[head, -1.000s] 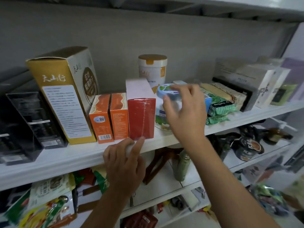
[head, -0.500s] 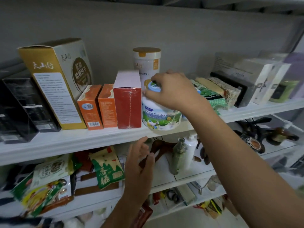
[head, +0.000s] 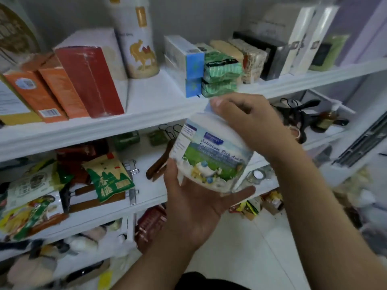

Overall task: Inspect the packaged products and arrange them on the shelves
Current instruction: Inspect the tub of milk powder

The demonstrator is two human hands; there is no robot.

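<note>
Before the shelves (head: pixel 146 114), tub (head: pixel 211 158) on left grip (head: pixel 194 208); right grip (head: pixel 251 126) clasping its top

Dim, soft indoor light; motion blur smears the edges, and wide-angle distortion bends the shelves (head: pixel 146 114).

- Upper shelf (head: pixel 104 130): white board carrying the landmark, a tall camel tin (head: pixel 140 49), upright at the back.
- Left of the tin: red box (head: pixel 92 80), then two orange boxes (head: pixel 60 91), standing side by side.
- Right of the tin: stacked blue-ended boxes (head: pixel 188 61), with stacked green packets (head: pixel 222 74) just beside them.
- Below the tin: lower shelf (head: pixel 150 191) bearing a green snack bag (head: pixel 109 176).
</note>
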